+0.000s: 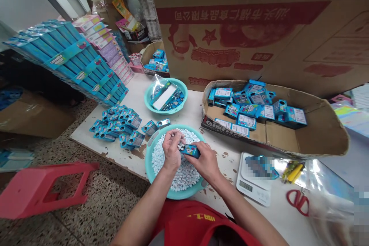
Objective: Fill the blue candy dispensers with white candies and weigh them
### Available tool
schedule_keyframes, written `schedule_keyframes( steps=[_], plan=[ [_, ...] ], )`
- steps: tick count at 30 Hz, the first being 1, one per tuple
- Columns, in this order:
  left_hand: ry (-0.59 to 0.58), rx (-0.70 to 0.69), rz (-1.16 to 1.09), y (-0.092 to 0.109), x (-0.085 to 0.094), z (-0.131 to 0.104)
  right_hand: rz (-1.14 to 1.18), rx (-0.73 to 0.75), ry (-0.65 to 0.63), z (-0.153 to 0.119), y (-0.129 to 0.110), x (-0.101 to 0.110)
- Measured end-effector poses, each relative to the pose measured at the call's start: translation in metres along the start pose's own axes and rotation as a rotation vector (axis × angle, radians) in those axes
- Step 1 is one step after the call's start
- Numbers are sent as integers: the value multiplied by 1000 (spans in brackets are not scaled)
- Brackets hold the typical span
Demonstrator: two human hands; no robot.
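Holding the box (192, 151) in the right hand (206, 159), fingers closed round it; left hand (173, 148) has fingertips bunched on a few white pellets (181, 146) at its round hole, exact count hidden by fingers. Both over the pellet basin (149, 175), whose near rim meets the red apron (184, 223), its yellow characters cut by folds. White table (225, 144), paint chipped to brown; speckled floor (109, 203) and red stool (25, 190) at left. Scale (253, 196) display too small to read, item on top pixelated. Cardboard tray (319, 127) of blue boxes beyond, side reads "eishu", first letter unclear. Tall blue stack (77, 61) at left, label looks like "CARAMELO". Big carton (253, 54) behind: upside-down Chinese characters in a red band, top cut off.
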State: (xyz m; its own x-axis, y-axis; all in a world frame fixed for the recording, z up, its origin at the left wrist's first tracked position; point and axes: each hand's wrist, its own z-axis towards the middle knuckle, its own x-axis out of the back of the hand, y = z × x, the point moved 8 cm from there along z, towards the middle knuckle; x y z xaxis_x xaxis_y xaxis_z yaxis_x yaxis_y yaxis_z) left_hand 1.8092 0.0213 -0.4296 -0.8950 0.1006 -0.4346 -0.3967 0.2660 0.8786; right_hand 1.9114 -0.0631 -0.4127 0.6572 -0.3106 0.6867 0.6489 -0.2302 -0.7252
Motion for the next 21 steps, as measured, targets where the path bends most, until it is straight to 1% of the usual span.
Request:
schedule_keyframes(
  steps=[3, 6, 10, 13, 15, 16, 17, 18, 21],
  plan=[
    [2, 13, -19, -1, 0, 2, 20, 6, 11, 1, 0, -1],
    [-20, 35, -23, -2, -2, 2, 45, 11, 17, 1, 1, -3],
    [-31, 35, -31, 4, -5, 1, 118, -1, 30, 1, 6, -3],
    [-33, 39, -78, 7, -3, 5, 231, -18, 37, -2, 11, 4],
    [-25, 45, -70, 5, 4, 11, 320, -19, 41, -7, 13, 14],
    [-21, 57, -20, 1, 11, 14, 356, -18, 46, -11, 13, 19],
    [-36, 76, 77, -4, 17, 16, 383, -18, 58, -14, 14, 26],
    [-86, 99, 223, -10, 22, 18, 397, -19, 71, -18, 16, 31],
    [-369, 134, 825, -32, 30, 18, 390, -23, 103, -26, 21, 43]
  ],
)
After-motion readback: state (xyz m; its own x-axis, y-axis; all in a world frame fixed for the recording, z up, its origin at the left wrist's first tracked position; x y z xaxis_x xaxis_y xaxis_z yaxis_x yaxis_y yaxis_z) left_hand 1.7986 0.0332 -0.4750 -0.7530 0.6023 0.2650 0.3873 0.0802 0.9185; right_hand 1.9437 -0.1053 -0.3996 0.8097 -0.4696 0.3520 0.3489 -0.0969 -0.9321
